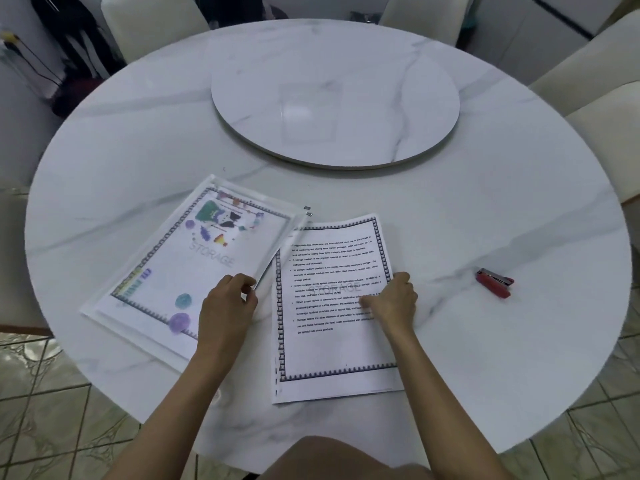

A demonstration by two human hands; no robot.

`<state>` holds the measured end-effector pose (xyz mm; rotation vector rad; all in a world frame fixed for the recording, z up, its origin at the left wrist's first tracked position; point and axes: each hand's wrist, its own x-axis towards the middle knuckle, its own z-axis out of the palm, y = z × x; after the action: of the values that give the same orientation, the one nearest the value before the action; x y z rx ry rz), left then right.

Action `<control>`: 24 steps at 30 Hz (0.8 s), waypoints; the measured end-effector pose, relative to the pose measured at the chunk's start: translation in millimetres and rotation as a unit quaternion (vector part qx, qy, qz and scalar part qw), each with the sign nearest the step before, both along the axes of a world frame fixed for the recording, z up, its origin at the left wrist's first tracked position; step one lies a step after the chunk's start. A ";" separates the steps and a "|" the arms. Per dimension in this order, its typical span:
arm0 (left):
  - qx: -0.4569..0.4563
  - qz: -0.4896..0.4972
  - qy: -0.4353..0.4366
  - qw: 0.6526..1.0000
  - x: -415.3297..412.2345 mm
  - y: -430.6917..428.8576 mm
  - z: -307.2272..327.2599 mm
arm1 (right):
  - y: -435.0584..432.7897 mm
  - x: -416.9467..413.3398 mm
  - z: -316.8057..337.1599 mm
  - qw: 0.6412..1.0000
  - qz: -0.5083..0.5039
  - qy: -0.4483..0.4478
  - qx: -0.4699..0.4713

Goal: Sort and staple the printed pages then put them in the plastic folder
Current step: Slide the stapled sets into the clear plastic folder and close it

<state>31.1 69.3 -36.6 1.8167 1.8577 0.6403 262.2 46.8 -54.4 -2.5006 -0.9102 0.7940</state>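
A clear plastic folder lies tilted on the white marble table, with a colourful "STORAGE" cover page inside it. My left hand pinches the folder's near right edge. To its right lies a stack of text pages with a dark patterned border and staples along its left edge. My right hand grips the stack's right edge, fingers curled over the paper. A red stapler sits on the table to the right, apart from both hands.
A round marble turntable occupies the table's centre, with a faint clear sheet on it. Two small metal bits lie by the folder's far corner. Cream chairs ring the table. Tiled floor shows below the near edge.
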 end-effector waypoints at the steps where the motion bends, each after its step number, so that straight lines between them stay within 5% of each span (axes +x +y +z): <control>1: 0.001 0.000 -0.004 1.000 -1.0 1.4 0.3 | 0.1 1.9 -1.1 1.000 -0.006 0.013 0.009; 7: 0.021 0.020 -0.035 0.999 -7.4 12.4 6.3 | -10.8 21.1 3.3 0.977 0.013 0.164 0.133; 24: 0.010 0.023 -0.118 0.993 5.1 18.1 26.9 | -42.6 69.3 47.2 0.925 0.034 0.303 0.228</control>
<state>36.2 87.4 -9.6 1.6359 1.7444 0.8524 331.5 4.2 -7.2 -1.6785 -0.8307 1.1358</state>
